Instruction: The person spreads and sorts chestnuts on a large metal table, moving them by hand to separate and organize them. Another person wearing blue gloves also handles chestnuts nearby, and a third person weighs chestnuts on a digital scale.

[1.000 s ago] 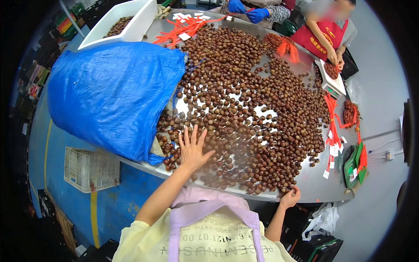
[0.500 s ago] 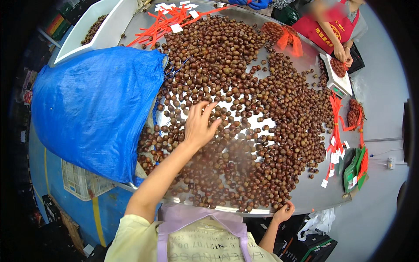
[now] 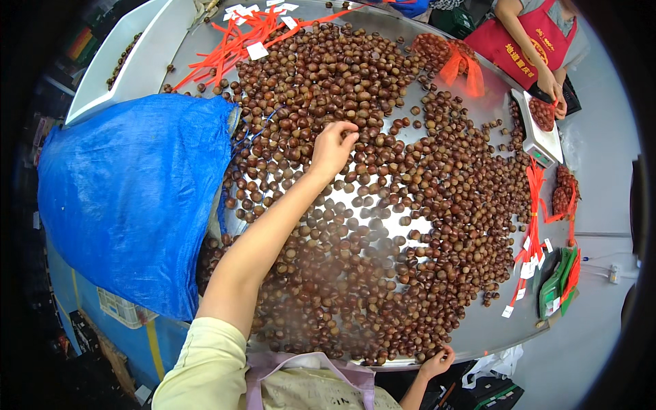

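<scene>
Brown chestnuts (image 3: 465, 184) lie thickly over a metal table (image 3: 471, 335). My left hand (image 3: 332, 149) is stretched over the middle of the spread, at the lower edge of the upper heap. Its fingers and thumb bend together around a dark chestnut (image 3: 347, 132). At the near edge of the table, my right hand (image 3: 437, 363) is curled beside the nearest chestnuts. What its fingers hold, if anything, is too small to make out.
A blue woven sack (image 3: 130, 198) covers the left side, below a white tub (image 3: 137, 61). Red net strips with tags (image 3: 232, 48) lie at the back. At far right, a co-worker's hands (image 3: 555, 92) hold a netted bag (image 3: 542, 114) on a scale (image 3: 543, 142).
My left hand has moved farther away and slightly right, its spread fingers drawing together. My right hand remains at the near edge, with its fingers more curled. The view has shifted slightly.
</scene>
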A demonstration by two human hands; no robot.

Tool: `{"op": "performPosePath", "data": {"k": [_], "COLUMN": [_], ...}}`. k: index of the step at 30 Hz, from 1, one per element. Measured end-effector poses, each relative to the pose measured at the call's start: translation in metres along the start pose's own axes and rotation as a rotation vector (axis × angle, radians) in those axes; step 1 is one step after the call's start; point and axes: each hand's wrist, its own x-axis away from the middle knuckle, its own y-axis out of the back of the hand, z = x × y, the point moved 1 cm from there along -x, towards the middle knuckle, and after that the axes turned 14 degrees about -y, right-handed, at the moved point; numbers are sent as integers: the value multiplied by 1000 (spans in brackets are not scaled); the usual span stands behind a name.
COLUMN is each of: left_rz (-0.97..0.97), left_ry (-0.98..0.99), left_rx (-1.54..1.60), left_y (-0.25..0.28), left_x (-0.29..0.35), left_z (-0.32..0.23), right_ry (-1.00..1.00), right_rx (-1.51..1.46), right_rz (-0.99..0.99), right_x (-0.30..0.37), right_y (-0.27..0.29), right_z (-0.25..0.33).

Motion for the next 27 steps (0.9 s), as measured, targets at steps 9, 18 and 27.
{"op": "performPosePath", "data": {"k": [9, 18, 27], "left_rz": [-235, -306, -613], "left_ry": [277, 595, -42], "left_rx": [1405, 1193, 919], "left_y": [40, 63, 366], "left_x": [62, 110, -25], "left_z": [-52, -43, -125], "right_ry": [-10, -24, 72], "right_rx": [19, -131, 127], "right_rz": [17, 53, -75], "right_x": [-4, 20, 16], "right_y": [-1, 8, 11], "right_z": [1, 48, 40]}}
